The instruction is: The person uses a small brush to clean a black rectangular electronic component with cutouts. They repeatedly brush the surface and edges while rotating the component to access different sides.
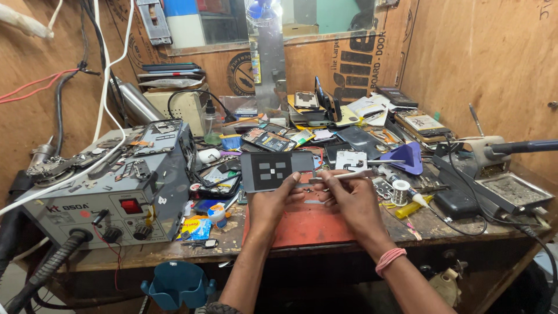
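I have only one view, from the camera on my head, looking forward and down across the tabletop (174, 247) at close range. The red mat (308, 227) sits low in the middle of the picture, with my forearms coming up from the bottom edge to it. Left of the mat stands the grey rework station (116, 192); behind the mat rises the plywood back wall (325, 64), and right of it the side wall (482, 52).
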